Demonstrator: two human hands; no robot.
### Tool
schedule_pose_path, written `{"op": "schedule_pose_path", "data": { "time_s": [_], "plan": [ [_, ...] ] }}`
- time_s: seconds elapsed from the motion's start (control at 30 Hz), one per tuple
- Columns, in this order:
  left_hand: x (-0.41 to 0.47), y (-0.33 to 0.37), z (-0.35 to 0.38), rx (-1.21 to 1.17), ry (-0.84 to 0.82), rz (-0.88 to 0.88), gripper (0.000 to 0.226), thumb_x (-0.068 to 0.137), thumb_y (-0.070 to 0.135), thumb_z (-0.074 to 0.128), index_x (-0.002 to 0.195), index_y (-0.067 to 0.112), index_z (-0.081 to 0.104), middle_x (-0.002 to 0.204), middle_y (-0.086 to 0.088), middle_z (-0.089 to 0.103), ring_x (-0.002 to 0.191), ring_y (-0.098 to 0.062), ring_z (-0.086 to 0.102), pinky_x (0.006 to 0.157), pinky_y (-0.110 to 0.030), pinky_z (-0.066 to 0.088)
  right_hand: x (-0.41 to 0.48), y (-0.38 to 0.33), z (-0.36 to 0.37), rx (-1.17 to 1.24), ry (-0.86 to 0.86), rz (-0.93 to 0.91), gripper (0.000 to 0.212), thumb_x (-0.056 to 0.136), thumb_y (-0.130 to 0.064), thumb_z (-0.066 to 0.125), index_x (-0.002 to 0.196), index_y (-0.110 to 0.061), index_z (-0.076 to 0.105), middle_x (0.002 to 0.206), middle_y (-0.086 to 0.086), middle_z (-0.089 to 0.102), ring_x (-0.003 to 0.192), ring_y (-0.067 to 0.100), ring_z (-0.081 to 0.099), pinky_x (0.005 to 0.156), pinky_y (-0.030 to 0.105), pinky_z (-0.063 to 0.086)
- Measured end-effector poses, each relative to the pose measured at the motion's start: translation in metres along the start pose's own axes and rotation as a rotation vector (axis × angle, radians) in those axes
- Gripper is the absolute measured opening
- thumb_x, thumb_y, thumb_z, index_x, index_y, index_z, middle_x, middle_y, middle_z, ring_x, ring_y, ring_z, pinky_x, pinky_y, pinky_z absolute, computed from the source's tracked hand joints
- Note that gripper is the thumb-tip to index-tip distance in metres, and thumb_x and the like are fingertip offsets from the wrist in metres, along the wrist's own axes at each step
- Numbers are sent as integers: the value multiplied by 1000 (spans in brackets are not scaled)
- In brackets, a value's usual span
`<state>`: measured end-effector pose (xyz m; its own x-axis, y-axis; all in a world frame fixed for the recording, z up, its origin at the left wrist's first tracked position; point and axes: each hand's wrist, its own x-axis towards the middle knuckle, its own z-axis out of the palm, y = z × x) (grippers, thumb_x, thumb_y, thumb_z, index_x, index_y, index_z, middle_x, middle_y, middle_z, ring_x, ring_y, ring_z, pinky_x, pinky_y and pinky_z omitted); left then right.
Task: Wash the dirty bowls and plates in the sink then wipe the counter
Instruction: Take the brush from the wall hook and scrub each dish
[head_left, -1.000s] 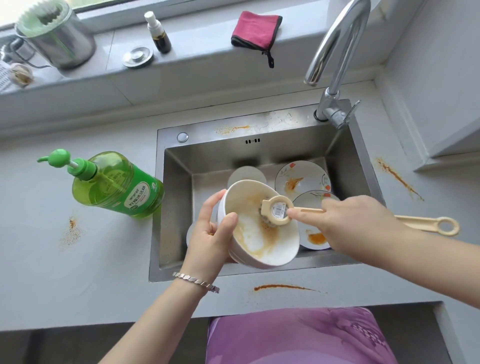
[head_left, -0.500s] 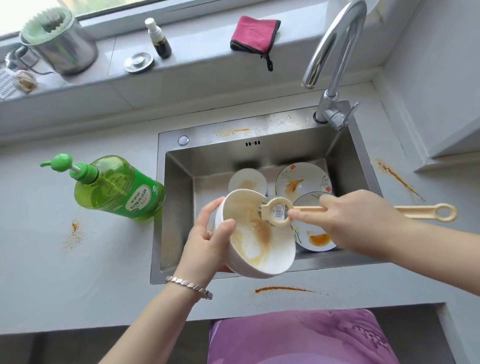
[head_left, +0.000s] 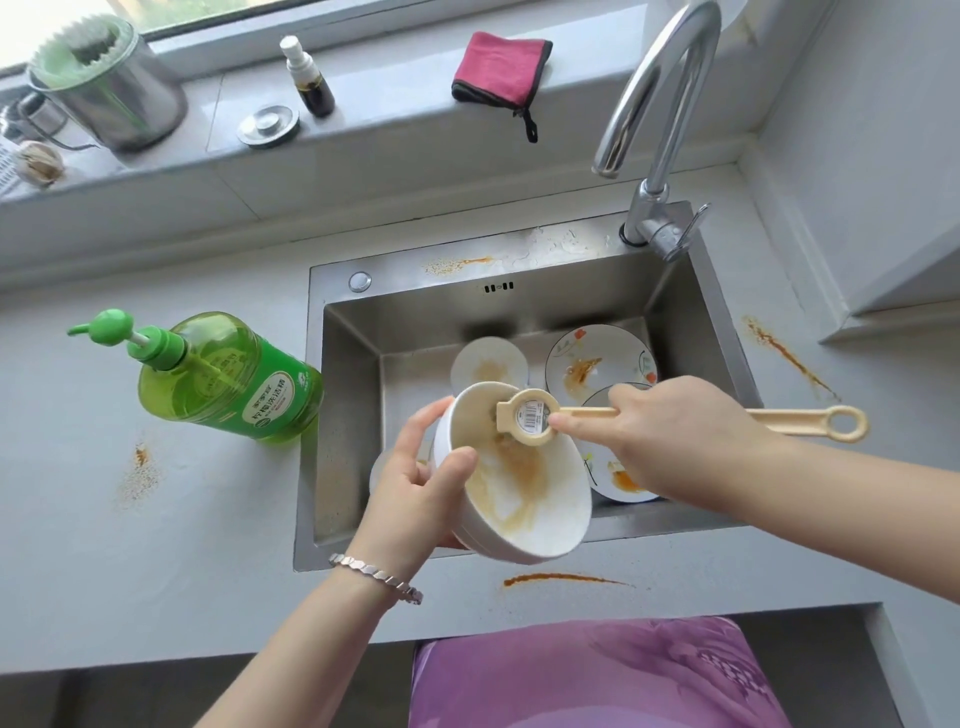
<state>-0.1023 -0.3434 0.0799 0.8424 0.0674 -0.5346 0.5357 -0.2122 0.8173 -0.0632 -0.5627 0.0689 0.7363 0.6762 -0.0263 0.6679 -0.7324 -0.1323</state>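
Left hand (head_left: 415, 483) clamped on bowl (head_left: 524, 499) rim, thumb inside; bowl tilted above front of sink (head_left: 519, 260). Right hand (head_left: 670, 436) grips brush (head_left: 530, 418) handle, head against upper inner wall. Brown smear (head_left: 524, 467) runs down middle: scrub circles there, rotate bowl, keep drips over sink.

The sink (head_left: 353, 415) is brushed steel with a dull sheen, while the tap (head_left: 660, 93) is polished, mirror-bright metal. The bowl (head_left: 519, 499) looks like glossy white ceramic, the brush (head_left: 779, 418) matt cream plastic, the soap bottle (head_left: 234, 379) clear green plastic. The tabletop (head_left: 156, 545) is smooth, matt grey, and the cloth (head_left: 498, 67) is soft pink fabric.
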Motion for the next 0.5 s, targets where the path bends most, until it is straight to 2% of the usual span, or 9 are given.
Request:
{"op": "schedule_pose_path", "data": {
  "time_s": [0.03, 0.1, 0.17, 0.23, 0.27, 0.33, 0.4, 0.47, 0.5],
  "plan": [
    [-1, 0, 1, 13, -20, 5, 36, 84, 21, 60, 101, 50, 47, 54, 0, 58, 49, -10, 61, 47, -35, 56, 0, 4, 4, 5, 26, 12, 56, 53, -1, 63, 101, -29, 73, 57, 0, 17, 51, 9, -15, 49, 13, -6],
    [-2, -1, 0, 48, -17, 35, 40, 87, 15, 59, 101, 50, 46, 46, 7, 54, 44, -5, 57, 44, -28, 54, -1, 1, 2, 11, -64, 9, 58, 54, -3, 61, 104, -32, 72, 56, -1, 15, 50, 9, -13, 48, 15, -6],
    [0, -2, -3, 49, 33, 64, 38, 77, 26, 62, 100, 52, 45, 47, 7, 55, 46, -5, 58, 41, -24, 50, -4, -9, -6, -15, -239, 44, 63, 69, -7, 60, 122, -42, 58, 57, -2, 13, 46, 10, -3, 42, 22, 0],
    [2, -5, -5, 59, 85, 90, 40, 69, 32, 58, 100, 54, 46, 58, 6, 54, 53, -8, 57, 42, -18, 48, -11, -14, -6, 71, -409, 109, 61, 90, -13, 42, 138, -49, 31, 64, -2, 32, 48, 14, 22, 44, 26, 16],
    [3, -7, -5, 68, 99, 106, 39, 72, 32, 60, 100, 55, 46, 63, 6, 53, 56, -8, 57, 43, -16, 47, -13, -17, -9, 170, -486, 154, 55, 95, -17, 36, 139, -50, 29, 73, -1, 47, 54, 17, 32, 49, 27, 24],
    [3, -9, -3, 86, 99, 140, 37, 73, 31, 58, 100, 53, 46, 65, 10, 52, 54, -4, 58, 45, -10, 44, -14, -25, -14, 419, -531, 210, 42, 98, -28, 35, 131, -54, 41, 102, -7, 66, 66, 11, 46, 62, 25, 38],
    [2, -8, 0, 99, 80, 166, 39, 67, 31, 52, 101, 49, 46, 53, 11, 54, 48, 2, 56, 44, -8, 42, -15, -31, -14, 668, -550, 225, 33, 97, -36, 41, 121, -57, 49, 121, -18, 62, 81, 1, 55, 73, 17, 44],
    [1, -7, 1, 102, 53, 176, 40, 66, 30, 49, 103, 47, 46, 46, 17, 55, 44, 3, 53, 44, -7, 40, -14, -28, -13, 701, -579, 192, 30, 96, -38, 42, 117, -57, 52, 126, -21, 58, 97, 2, 57, 82, 18, 46],
    [1, -7, 2, 100, 47, 179, 41, 67, 30, 50, 103, 48, 45, 46, 19, 55, 45, 3, 54, 45, -7, 40, -12, -23, -13, 647, -583, 202, 30, 96, -38, 42, 117, -57, 52, 124, -17, 60, 97, 5, 57, 81, 20, 47]
  ]
}}
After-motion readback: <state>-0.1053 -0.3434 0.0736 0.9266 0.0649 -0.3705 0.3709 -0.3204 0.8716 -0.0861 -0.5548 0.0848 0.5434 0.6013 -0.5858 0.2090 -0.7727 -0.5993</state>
